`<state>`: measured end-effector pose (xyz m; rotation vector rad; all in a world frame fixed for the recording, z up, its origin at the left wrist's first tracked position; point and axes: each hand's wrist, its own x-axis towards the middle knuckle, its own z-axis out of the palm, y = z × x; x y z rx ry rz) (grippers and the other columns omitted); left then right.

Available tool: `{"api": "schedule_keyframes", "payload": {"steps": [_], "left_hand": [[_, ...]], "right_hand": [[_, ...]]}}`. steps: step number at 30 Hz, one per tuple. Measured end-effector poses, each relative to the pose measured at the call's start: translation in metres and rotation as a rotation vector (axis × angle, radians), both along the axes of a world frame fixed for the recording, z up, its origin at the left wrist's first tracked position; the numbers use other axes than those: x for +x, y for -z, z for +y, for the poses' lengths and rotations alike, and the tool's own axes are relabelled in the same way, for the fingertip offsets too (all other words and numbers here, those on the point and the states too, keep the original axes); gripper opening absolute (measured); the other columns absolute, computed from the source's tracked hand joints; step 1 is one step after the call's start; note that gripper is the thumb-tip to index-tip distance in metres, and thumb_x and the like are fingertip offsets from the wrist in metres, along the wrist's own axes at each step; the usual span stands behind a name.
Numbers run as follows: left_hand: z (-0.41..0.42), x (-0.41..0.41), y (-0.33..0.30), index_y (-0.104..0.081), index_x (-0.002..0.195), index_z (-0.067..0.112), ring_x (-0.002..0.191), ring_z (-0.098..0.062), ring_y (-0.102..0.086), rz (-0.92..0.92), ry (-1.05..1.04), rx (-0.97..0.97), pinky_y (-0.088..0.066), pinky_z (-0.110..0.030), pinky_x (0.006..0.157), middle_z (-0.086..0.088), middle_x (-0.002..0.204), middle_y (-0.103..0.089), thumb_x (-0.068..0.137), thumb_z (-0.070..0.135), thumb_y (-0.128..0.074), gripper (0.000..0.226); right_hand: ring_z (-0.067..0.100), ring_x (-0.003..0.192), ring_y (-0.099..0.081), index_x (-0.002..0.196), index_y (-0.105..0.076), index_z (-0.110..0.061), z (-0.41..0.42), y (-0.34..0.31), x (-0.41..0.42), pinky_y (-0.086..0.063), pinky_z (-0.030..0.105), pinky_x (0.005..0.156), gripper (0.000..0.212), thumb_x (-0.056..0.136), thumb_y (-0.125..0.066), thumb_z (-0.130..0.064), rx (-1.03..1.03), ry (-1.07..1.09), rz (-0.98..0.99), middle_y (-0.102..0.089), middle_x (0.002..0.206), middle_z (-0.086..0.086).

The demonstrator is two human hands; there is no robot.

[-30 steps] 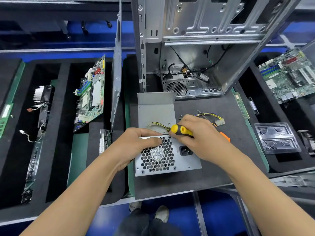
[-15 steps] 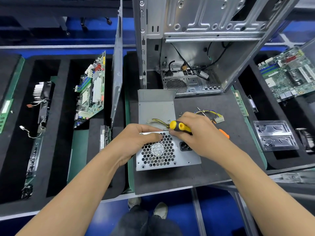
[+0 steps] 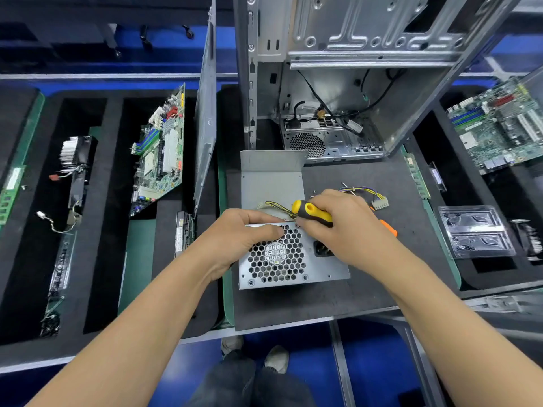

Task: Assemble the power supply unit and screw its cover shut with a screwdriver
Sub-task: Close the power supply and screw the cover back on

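Head view showed a dark mat (image 3: 367, 301) under the power supply (image 3: 293, 259), which my left hand (image 3: 244, 239) gripped; my right hand (image 3: 346, 227) clutched the screwdriver (image 3: 313, 212).

1 head-worn view, close, steeply downward onto the work mat (image 3: 367, 301)

power supply unit (image 3: 293, 259) before computer case (image 3: 338, 83), motherboard (image 3: 161, 151) left
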<state>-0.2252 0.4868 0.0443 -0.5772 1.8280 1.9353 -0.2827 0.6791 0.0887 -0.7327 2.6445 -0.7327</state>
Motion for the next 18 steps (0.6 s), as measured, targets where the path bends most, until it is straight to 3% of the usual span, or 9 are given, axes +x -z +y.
{"api": "schedule_keyframes", "payload": {"steps": [4,9,13,16,18], "left_hand": [[0.000,-0.001,-0.001,-0.082,0.080,0.026,0.075,0.003,-0.067,0.003,0.022,-0.031,-0.046,-0.012,0.071,0.006,0.082,-0.076,0.081,0.015,-0.079,0.012],[0.000,-0.001,-0.002,-0.082,0.081,0.028,0.075,0.003,-0.065,0.008,0.029,-0.030,-0.043,-0.022,0.078,0.006,0.082,-0.075,0.081,0.016,-0.079,0.012],[0.000,-0.002,-0.002,-0.082,0.080,0.028,0.076,0.002,-0.067,0.003,0.024,-0.029,-0.043,-0.020,0.077,0.005,0.085,-0.077,0.081,0.016,-0.080,0.012],[-0.001,-0.001,-0.002,-0.081,0.082,0.024,0.077,0.001,-0.069,-0.015,0.024,-0.018,-0.045,-0.021,0.077,0.002,0.090,-0.078,0.081,0.016,-0.080,0.008],[-0.001,-0.001,-0.002,-0.081,0.083,0.023,0.079,0.000,-0.069,-0.020,0.025,-0.017,-0.045,-0.021,0.078,0.000,0.092,-0.078,0.081,0.017,-0.080,0.007]], "right_hand": [[0.027,0.080,-0.054,0.085,-0.063,-0.015,0.000,0.001,0.009,-0.048,0.046,0.072,0.007,0.092,-0.064,-0.019,0.014,-0.036,0.116,-0.053,0.087,0.000],[0.028,0.077,-0.055,0.099,-0.070,-0.010,0.006,0.005,0.016,-0.048,0.046,0.070,0.009,0.093,-0.066,-0.016,-0.052,-0.050,0.178,-0.053,0.088,0.001],[0.017,0.077,-0.052,0.096,-0.068,-0.009,0.009,0.006,0.009,-0.042,0.023,0.072,0.016,0.095,-0.065,-0.025,-0.135,-0.011,0.120,-0.057,0.081,-0.002],[0.009,0.063,-0.048,0.087,-0.057,-0.016,0.017,-0.001,0.004,-0.041,0.018,0.061,0.018,0.099,-0.055,-0.030,-0.336,0.156,0.070,-0.060,0.072,-0.011],[0.012,0.053,-0.044,0.086,-0.049,-0.028,0.019,-0.013,0.002,-0.039,0.022,0.051,0.018,0.100,-0.046,-0.039,-0.653,0.338,0.033,-0.056,0.067,-0.007]]}}
